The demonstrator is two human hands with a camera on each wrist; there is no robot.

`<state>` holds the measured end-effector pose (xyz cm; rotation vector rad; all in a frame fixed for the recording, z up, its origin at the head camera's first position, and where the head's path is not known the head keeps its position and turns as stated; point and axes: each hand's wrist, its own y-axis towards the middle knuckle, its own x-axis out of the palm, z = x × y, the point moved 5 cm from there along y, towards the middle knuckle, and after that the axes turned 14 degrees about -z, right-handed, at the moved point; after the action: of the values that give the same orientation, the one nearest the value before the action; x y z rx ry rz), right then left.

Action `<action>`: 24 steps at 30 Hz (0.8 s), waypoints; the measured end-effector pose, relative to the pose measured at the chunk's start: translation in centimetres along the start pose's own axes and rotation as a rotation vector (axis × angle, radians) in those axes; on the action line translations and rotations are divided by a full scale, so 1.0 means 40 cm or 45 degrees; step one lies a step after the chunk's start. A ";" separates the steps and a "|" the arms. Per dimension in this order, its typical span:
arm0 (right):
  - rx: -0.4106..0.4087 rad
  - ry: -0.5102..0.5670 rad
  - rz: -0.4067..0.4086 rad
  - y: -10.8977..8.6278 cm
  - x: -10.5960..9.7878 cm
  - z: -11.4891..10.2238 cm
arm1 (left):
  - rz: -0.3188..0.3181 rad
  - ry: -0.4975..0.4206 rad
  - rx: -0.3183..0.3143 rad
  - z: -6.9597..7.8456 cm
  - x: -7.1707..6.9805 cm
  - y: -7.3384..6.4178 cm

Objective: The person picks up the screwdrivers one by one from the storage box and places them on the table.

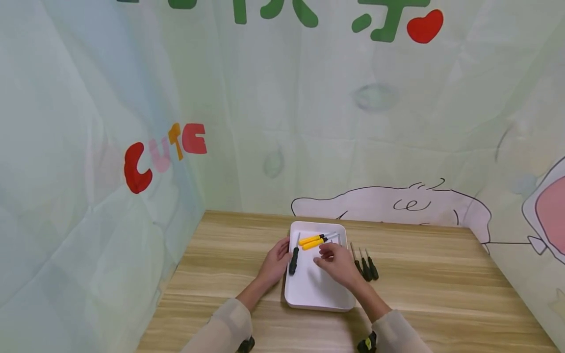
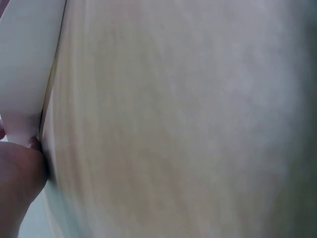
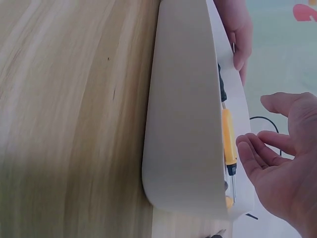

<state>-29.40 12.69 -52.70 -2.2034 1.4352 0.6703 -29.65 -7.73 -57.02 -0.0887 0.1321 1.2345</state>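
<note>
A white tray stands on the table, and my left hand rests against its left side, fingers along the wall and rim. Over the tray's right half hovers my right hand; its thumb and fingers are bent apart with nothing between them, as the right wrist view also shows. Two yellow-handled screwdrivers lie at the tray's far end, near the right fingertips. Along the left wall inside lies a black-handled screwdriver. The right hand partly hides the tray's far right corner, where thin metal shafts show.
Three black-handled screwdrivers lie on the wooden table just right of the tray, partly behind the right wrist. A printed cloth hangs along the table's back and left edges.
</note>
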 end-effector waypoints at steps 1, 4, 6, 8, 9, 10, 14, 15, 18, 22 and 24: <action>0.003 -0.003 -0.007 0.002 0.003 0.000 | 0.001 -0.002 -0.007 -0.001 0.001 -0.001; 0.010 -0.013 -0.029 0.009 0.011 -0.002 | -0.001 -0.007 -0.004 -0.004 0.001 -0.001; 0.008 -0.023 -0.029 0.013 0.013 -0.007 | -0.003 -0.003 0.000 -0.005 0.001 0.000; -0.006 -0.036 -0.028 0.017 0.015 -0.015 | -0.004 0.006 0.001 -0.006 -0.001 0.002; -0.012 -0.043 -0.021 0.018 0.015 -0.019 | -0.004 0.007 -0.001 -0.005 -0.001 0.002; -0.021 -0.046 -0.019 0.021 0.015 -0.023 | -0.001 0.011 -0.003 -0.004 -0.002 0.002; -0.046 -0.029 -0.024 0.032 0.020 -0.033 | 0.009 0.019 -0.021 -0.001 -0.004 0.002; -0.045 -0.018 -0.026 0.035 0.022 -0.034 | 0.011 0.015 -0.022 0.000 -0.004 0.003; -0.046 -0.006 -0.026 0.043 0.028 -0.035 | 0.006 0.007 -0.020 -0.002 -0.002 0.004; -0.052 -0.001 -0.016 0.053 0.037 -0.039 | 0.000 -0.007 -0.005 -0.003 0.000 0.003; -0.053 -0.004 -0.012 0.058 0.040 -0.042 | 0.002 -0.010 0.005 -0.002 0.000 0.003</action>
<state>-30.71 9.68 -52.54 -2.2384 1.4206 0.7056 -29.78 -7.70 -57.10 -0.0804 0.1273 1.2359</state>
